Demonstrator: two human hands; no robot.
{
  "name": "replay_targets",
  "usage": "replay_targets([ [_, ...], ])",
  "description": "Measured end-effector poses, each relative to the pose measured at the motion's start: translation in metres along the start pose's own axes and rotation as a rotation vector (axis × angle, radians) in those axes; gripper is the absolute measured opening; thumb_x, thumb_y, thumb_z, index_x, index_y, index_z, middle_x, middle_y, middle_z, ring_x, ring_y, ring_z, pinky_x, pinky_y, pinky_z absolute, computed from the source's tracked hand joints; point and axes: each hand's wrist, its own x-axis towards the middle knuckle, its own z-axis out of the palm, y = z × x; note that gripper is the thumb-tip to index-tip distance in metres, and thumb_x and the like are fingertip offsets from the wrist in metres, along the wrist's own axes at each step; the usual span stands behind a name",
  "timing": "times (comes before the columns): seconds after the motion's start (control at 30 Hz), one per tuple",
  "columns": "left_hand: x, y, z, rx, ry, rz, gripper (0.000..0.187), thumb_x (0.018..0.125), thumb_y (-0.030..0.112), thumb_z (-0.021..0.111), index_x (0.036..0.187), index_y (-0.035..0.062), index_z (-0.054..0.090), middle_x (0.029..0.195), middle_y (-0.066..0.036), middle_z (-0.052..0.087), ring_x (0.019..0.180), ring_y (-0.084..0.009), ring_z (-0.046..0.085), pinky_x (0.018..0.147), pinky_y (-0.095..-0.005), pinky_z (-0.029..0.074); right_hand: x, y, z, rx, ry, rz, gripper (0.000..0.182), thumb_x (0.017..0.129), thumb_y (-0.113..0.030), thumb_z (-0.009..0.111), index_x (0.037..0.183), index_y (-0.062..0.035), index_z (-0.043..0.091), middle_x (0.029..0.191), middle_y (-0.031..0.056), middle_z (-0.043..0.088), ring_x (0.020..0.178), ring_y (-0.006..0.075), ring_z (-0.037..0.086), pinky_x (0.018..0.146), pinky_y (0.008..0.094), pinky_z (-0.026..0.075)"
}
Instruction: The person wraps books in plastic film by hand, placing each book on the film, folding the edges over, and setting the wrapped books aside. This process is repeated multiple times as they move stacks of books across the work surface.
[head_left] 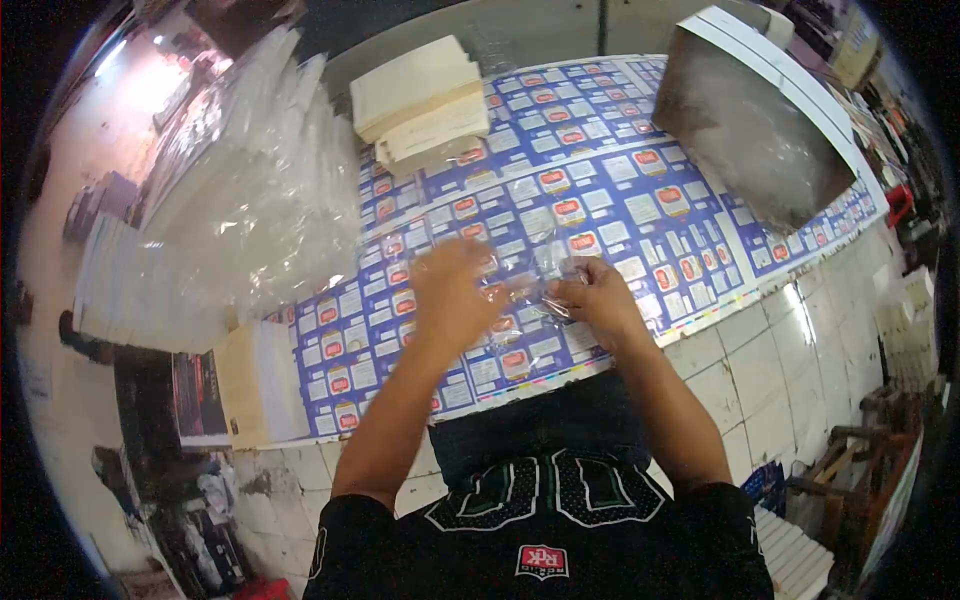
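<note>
A crinkled piece of clear plastic film [553, 298] lies between my hands, low over the blue printed sheets [672, 200] that cover the table. My right hand [603, 303] is closed, with thumb and fingers pinching the film's right side. Close to the film's left side, my left hand [452, 290] is smeared by motion, so its fingers and any grip cannot be made out. The film is see-through, and its outline is hard to follow against the print.
A heap of clear plastic bags [265, 205] rises at the left. Cream paper stacks [415, 88] stand at the back. A tall block with a white top edge and shiny grey side [750, 130] sits at the right. Tiled floor [735, 370] lies beyond the table's near edge.
</note>
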Motion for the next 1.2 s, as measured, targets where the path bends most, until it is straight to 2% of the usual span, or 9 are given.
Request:
replay_targets([
  [0.07,-0.014,0.018,0.012,-0.042,-0.021,0.141,0.023,0.086,0.029,0.066,0.095,0.0083,0.071,0.104,-0.010,0.066,0.104,-0.0323,0.058,0.090,-0.0484,0.038,0.009,0.004,0.017,-0.220,0.018,-0.028,0.045,0.080,-0.007,0.074,0.118,0.0062,0.053,0.085,0.0101,0.060,0.072,0.0184,0.066,0.061,0.0294,0.056],
  [0.27,-0.013,-0.029,0.012,-0.282,0.166,-0.283,0.023,0.088,0.028,0.065,0.090,0.0055,0.070,0.085,-0.009,0.067,0.093,-0.0281,0.062,0.088,-0.0479,0.040,0.002,-0.019,0.007,-0.431,0.112,-0.082,0.052,0.077,-0.008,0.076,0.120,0.0032,0.047,0.085,0.0085,0.056,0.064,0.0158,0.060,0.050,0.0266,0.048],
  [0.47,-0.083,-0.038,-0.051,0.026,0.213,-0.063,0.078,0.080,0.049,0.073,0.136,0.0018,0.047,0.137,-0.020,0.050,0.126,-0.0346,0.046,0.103,-0.0494,0.032,-0.020,-0.034,-0.018,-0.609,0.090,-0.081,0.095,0.069,-0.002,0.080,0.148,-0.0083,0.027,0.105,0.0116,0.057,0.081,0.0194,0.059,0.069,0.0327,0.055],
  [0.57,-0.158,-0.105,-0.096,0.525,0.334,-0.636,0.106,0.074,0.058,0.073,0.144,-0.0081,0.027,0.146,-0.031,0.033,0.136,-0.0433,0.033,0.111,-0.0537,0.021,-0.039,-0.041,-0.044,-0.591,0.014,-0.267,0.109,0.055,-0.009,0.082,0.150,-0.0099,0.028,0.129,0.0147,0.046,0.102,0.0221,0.051,0.081,0.0364,0.052],
  [0.63,-0.203,-0.135,-0.127,0.788,0.251,-0.949,0.103,0.077,0.055,0.071,0.146,-0.0077,0.026,0.152,-0.030,0.025,0.141,-0.0444,0.025,0.112,-0.0575,0.020,-0.042,-0.038,-0.060,-0.532,0.045,-0.414,0.087,0.068,-0.002,0.075,0.146,-0.0077,0.036,0.131,0.0133,0.046,0.100,0.0197,0.052,0.085,0.0318,0.048],
  [0.8,-0.248,-0.145,-0.122,0.682,0.110,-0.865,0.076,0.085,0.030,0.067,0.143,-0.0033,0.032,0.143,-0.029,0.039,0.129,-0.0446,0.042,0.104,-0.0479,0.038,-0.043,-0.028,-0.058,-0.377,0.184,-0.671,0.053,0.085,0.002,0.064,0.134,-0.0019,0.047,0.119,0.0115,0.056,0.096,0.0162,0.057,0.088,0.0294,0.046],
  [1.03,-0.212,0.003,-0.158,-0.236,0.337,-0.601,0.042,0.084,-0.002,0.058,0.126,-0.0058,0.055,0.113,-0.019,0.066,0.105,-0.0269,0.063,0.094,-0.0366,0.046,-0.108,-0.028,-0.027,-0.628,-0.216,-0.729,0.048,0.073,-0.012,0.080,0.114,-0.0002,0.059,0.117,0.0156,0.060,0.100,0.0219,0.061,0.084,0.0350,0.049],
  [1.1,-0.224,0.016,-0.136,-0.241,0.116,-0.718,0.042,0.082,0.003,0.063,0.123,-0.0055,0.057,0.111,-0.017,0.067,0.106,-0.0249,0.062,0.093,-0.0366,0.046,-0.125,-0.017,-0.003,-0.438,-0.416,-0.460,0.067,0.067,-0.019,0.087,0.123,-0.0011,0.055,0.130,0.0176,0.055,0.112,0.0236,0.057,0.092,0.0372,0.046],
  [1.2,-0.172,0.043,-0.083,-1.139,-0.211,-0.336,0.049,0.087,0.015,0.069,0.129,-0.0042,0.052,0.117,-0.014,0.062,0.109,-0.0222,0.058,0.097,-0.0354,0.043,-0.155,0.016,-0.013,-0.320,-0.516,-0.136,0.091,0.062,-0.025,0.092,0.135,-0.0009,0.043,0.144,0.0154,0.044,0.130,0.0246,0.044,0.107,0.0412,0.036],
])
